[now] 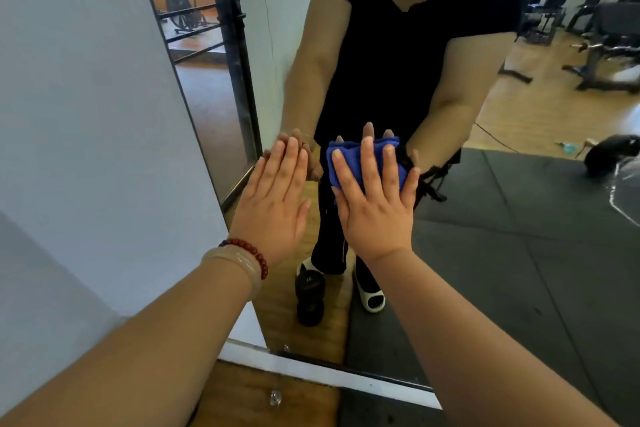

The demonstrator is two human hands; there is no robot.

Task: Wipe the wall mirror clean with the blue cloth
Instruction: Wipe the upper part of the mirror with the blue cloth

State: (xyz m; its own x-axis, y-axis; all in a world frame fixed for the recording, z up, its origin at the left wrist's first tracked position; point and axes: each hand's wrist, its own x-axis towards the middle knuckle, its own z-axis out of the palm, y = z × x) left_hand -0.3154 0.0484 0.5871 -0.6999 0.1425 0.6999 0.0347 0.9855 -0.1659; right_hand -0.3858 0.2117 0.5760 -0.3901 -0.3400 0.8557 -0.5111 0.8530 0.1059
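The wall mirror (502, 253) fills the middle and right of the view and reflects a person in black. A folded blue cloth (349, 163) lies flat against the glass. My right hand (375, 198) presses on the cloth with straight, spread fingers. My left hand (277, 201), with a red bead bracelet and a pale bangle at the wrist, rests flat on the glass just left of the cloth, fingers straight. Most of the cloth is hidden under my right hand.
A white wall (86, 132) borders the mirror on the left. The mirror's lower frame (346, 374) runs above a wooden floor (263, 399). Reflected in the glass are a dark dumbbell (310, 298), black floor mats and gym benches (568, 10).
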